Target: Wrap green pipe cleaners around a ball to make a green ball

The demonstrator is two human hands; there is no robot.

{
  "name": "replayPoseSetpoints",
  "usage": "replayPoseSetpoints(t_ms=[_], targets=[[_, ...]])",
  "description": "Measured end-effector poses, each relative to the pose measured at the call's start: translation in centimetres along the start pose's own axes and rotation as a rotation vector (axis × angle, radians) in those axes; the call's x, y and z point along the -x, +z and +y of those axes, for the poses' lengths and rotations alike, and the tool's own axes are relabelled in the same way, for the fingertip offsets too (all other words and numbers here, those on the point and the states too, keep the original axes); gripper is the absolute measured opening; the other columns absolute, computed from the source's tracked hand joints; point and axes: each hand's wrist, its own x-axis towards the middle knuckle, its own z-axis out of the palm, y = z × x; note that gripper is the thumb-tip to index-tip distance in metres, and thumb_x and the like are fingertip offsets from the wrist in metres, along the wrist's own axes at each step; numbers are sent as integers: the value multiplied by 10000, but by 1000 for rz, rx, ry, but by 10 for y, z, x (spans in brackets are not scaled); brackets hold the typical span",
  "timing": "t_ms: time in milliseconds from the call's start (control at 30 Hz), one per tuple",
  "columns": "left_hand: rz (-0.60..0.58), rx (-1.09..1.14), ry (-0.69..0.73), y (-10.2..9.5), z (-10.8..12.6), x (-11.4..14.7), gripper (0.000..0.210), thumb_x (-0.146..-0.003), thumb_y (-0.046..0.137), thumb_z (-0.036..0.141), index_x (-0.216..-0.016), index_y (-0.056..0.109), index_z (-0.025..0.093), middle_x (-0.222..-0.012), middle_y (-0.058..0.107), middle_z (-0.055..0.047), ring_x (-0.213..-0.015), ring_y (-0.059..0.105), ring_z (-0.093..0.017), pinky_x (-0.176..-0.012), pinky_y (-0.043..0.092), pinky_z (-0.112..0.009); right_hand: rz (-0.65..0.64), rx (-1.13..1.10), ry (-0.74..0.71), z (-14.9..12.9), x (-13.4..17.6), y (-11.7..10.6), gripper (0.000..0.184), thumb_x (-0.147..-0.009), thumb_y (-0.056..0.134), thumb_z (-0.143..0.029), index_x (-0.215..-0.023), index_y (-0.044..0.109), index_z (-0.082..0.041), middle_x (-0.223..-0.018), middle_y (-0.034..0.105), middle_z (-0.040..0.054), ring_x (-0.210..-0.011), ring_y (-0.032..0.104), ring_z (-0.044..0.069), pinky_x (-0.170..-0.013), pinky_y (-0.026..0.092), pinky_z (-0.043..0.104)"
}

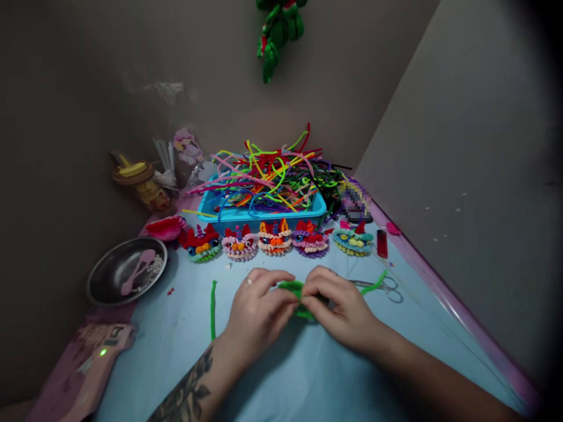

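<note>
Green piece (pixel 292 287) between left hand (pixel 263 305) and right hand (pixel 338 305).

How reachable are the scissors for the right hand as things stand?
Likely yes: the scissors lie close beside the right hand, with nothing standing between. A green strip appears to cross them, though, and that hand is pinching a green piece it would probably have to release first.
</note>
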Motion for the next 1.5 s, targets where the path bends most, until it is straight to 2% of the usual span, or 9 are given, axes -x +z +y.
replayPoseSetpoints(t_ms=[167,333,433,533,767,933,1033,1267,1500], targets=[[-269,271,-269,-8,-2,-3,68,-811,643,252,-843,702,251,-1184,603,-47,-1077,547,-209,-936,420,-402,-58,60,-165,8,0,-8,204,-831,466,-49,-820,622,-181,-774,522,36,-718,527,138,-618,461,250],[-328,433,-332,-8,-1,-6,66,-791,667,239,-826,722,241,-1179,598,-50,-1035,563,-193,-918,441,-379,-69,92,-286,7,-1,-11,221,-846,463,-72,-856,644,-199,-765,525,31,-720,512,144,-629,456,269],[-306,417,-315,-6,0,-6,18,-750,708,223,-766,716,226,-1163,608,-49,-946,579,-174,-865,467,-358,-77,94,-314,6,-1,-11,195,-840,478,-72,-835,637,-186,-768,526,39,-736,507,152,-640,446,284],[-223,310,-232,-3,1,-6,40,-727,717,186,-714,695,216,-1132,630,-44,-922,574,-173,-830,475,-347,-83,79,-284,4,0,-10,174,-826,491,-59,-822,608,-188,-762,533,37,-743,503,159,-656,440,298],[49,-131,170,6,4,-2,93,-780,605,102,-750,635,184,-1045,716,-45,-779,567,-169,-695,469,-323,-18,-11,-22,1,3,0,165,-784,495,-48,-690,491,-184,-703,482,5,-676,491,136,-598,397,260],[55,-233,194,7,7,1,87,-828,569,129,-804,631,186,-1001,729,-33,-782,584,-155,-667,461,-300,3,-50,64,-1,4,6,190,-788,501,-55,-656,467,-188,-686,468,-7,-667,494,131,-589,398,248],[59,-174,115,5,6,1,80,-787,600,119,-750,637,181,-1044,711,-56,-816,587,-174,-705,477,-319,-30,-29,12,0,2,3,146,-817,509,-75,-721,533,-183,-727,499,12,-711,515,143,-625,430,261],[-270,185,-183,-8,3,-3,114,-825,613,218,-860,716,251,-1288,570,-53,-1142,507,-229,-955,423,-431,-79,107,-276,12,0,-9,210,-834,481,-56,-854,627,-205,-809,521,40,-777,511,161,-670,463,292],[-494,488,-278,-16,0,-7,59,-802,651,218,-780,706,219,-1402,463,-58,-1328,369,-246,-1070,332,-457,-65,136,-480,2,1,-11,173,-902,476,-139,-882,643,-181,-800,528,53,-792,526,168,-698,467,319]])
